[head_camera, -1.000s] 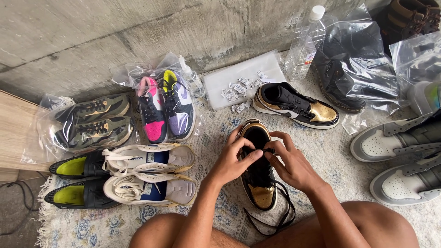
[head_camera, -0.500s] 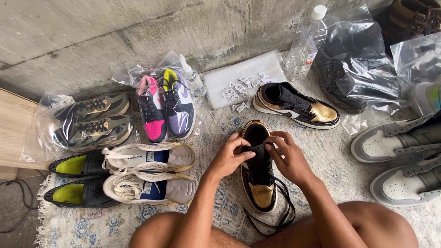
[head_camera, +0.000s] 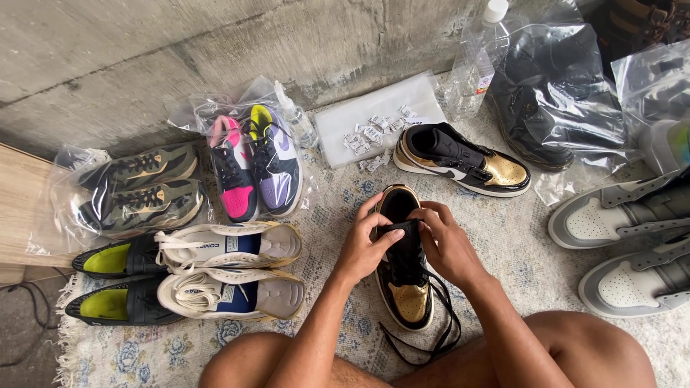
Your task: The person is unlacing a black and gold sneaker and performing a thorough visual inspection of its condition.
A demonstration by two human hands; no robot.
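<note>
Fingertips of both my hands pinch the black tongue of the black-and-gold sneaker standing on the patterned rug. From the head camera, my left hand closes on the tongue from the left side, my right hand from the right, both touching it equally. The shoe's long axis runs straight away from me, toe toward my knees, heel opening far. Loose black laces trail by the toe. Its mate lies crosswise just beyond.
</note>
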